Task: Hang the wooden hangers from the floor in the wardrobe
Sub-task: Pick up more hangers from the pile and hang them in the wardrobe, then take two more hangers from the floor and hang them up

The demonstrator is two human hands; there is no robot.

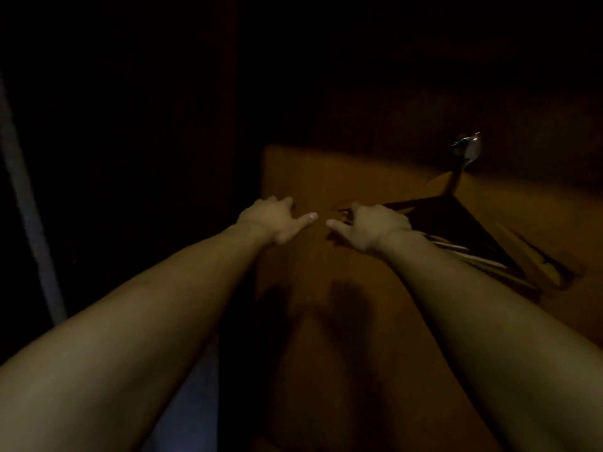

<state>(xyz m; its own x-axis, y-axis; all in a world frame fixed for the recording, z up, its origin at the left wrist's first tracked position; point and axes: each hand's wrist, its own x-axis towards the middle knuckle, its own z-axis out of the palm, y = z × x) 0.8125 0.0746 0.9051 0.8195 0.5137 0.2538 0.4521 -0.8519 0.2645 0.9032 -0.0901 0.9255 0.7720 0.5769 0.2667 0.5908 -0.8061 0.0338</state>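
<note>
Our right hand curls over the stacked wooden hangers, our left hand rests empty beside, and tangled hooks may snag in this gloom.

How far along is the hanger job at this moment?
Done: nothing visible; no hanger shows hung. In hand: the right hand is on the near end of the wooden hangers stacked on the floor; grip unclear. The left hand holds nothing. Left: lifting and hanging the stack.
</note>
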